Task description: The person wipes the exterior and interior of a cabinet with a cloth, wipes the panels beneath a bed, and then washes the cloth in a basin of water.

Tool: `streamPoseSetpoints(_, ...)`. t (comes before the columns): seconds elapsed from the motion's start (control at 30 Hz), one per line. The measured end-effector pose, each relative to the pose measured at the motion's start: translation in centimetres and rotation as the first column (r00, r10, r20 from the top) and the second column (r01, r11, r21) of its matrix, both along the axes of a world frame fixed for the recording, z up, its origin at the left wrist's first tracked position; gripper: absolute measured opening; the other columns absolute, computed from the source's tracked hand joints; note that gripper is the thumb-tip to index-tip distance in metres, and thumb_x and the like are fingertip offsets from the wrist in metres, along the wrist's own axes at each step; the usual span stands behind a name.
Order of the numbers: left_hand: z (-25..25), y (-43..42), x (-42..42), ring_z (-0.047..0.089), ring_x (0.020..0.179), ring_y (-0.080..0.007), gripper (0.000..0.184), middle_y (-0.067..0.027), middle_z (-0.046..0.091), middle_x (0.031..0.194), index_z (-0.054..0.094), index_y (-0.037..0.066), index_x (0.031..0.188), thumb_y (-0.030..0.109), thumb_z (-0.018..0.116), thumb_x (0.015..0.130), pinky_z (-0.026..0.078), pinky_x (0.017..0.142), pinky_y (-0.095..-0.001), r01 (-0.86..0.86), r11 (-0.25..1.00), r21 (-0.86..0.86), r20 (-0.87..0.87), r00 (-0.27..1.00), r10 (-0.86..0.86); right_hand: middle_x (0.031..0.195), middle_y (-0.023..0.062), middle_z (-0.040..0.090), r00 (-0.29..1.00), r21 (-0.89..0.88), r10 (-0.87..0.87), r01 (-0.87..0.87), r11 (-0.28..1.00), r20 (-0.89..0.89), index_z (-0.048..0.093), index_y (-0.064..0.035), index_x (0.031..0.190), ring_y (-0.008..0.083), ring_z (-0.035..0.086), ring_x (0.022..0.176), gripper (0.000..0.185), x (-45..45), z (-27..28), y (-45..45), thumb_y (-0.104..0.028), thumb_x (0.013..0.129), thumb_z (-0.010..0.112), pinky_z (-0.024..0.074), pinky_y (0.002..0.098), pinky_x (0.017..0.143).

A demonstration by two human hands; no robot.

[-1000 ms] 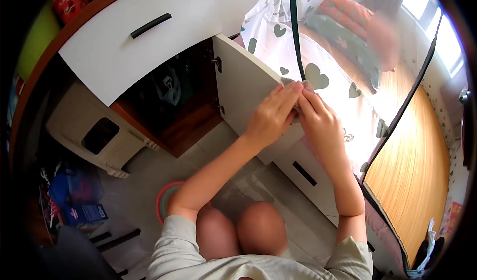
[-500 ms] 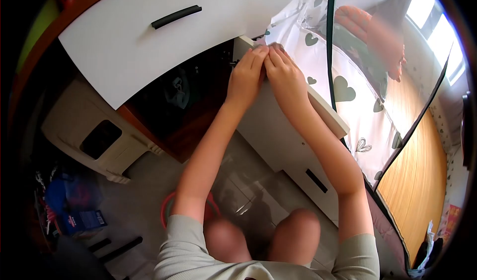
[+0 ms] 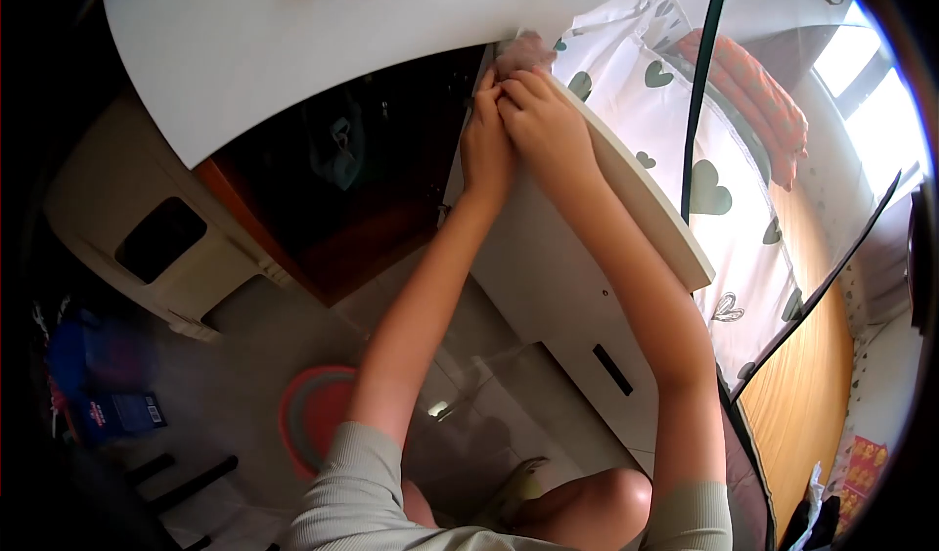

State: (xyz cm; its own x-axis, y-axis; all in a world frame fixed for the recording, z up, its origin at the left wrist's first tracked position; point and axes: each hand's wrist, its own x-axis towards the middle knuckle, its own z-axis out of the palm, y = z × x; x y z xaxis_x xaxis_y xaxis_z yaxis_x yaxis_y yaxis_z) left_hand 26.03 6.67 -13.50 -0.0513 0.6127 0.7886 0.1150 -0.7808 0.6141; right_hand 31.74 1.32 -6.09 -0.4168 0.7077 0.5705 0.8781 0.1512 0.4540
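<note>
My left hand (image 3: 486,145) and my right hand (image 3: 546,121) meet at the top corner of the open white cabinet door (image 3: 548,248). Just past my fingertips a crumpled pinkish cloth (image 3: 525,52) shows, slightly blurred. Both hands have their fingers bent and closed on it, though the exact grip is partly hidden behind the fingers. The door's thick pale edge runs down to the right, beneath my right forearm. To the left of my hands is the dark inside of the cabinet (image 3: 362,160).
A white drawer front (image 3: 342,52) overhangs the opening. A beige plastic stool (image 3: 147,228) stands at the left, and a red-rimmed basin (image 3: 298,414) sits on the tiled floor. Right of the door hangs a heart-patterned net curtain (image 3: 655,111) around a bed with a wooden-looking mat (image 3: 812,355).
My view has shifted, so the drawer front sits higher and more of the basin shows. My hands stay together at the door's top corner, and more of the pinkish cloth is visible beyond them.
</note>
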Motion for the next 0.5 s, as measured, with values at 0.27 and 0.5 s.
streamPoseSetpoints(0.27,-7.7,-2.4,1.2,0.036,0.123,-0.0389,0.063,-0.0251,0.031,0.135,0.027,-0.002,0.131,0.012,0.06,0.079,0.035,0.099,-0.0395,-0.064,0.992,-0.105,-0.095,0.994,0.054,0.09,0.0083,0.061,0.932,-0.097,-0.089,0.131,0.987,0.353,0.066,0.0002,0.09,0.0225,0.053,0.098,0.028,0.1,-6.0,-2.3,-0.012,0.068,0.053,0.0224,0.0392,0.109)
streamPoseSetpoints(0.5,-2.8,-1.5,-2.1,0.027,0.128,-0.0397,0.071,-0.0261,0.01,0.143,0.015,-0.003,0.136,0.008,0.056,0.079,0.027,0.103,-0.044,0.033,0.977,0.211,-0.337,0.941,0.041,0.09,0.0084,0.059,0.993,-0.101,-0.015,0.027,0.994,0.118,0.065,-0.0004,0.077,0.0239,0.052,0.096,0.018,-0.3,-1.3,-3.9,-0.007,0.063,0.055,0.0282,0.041,0.106)
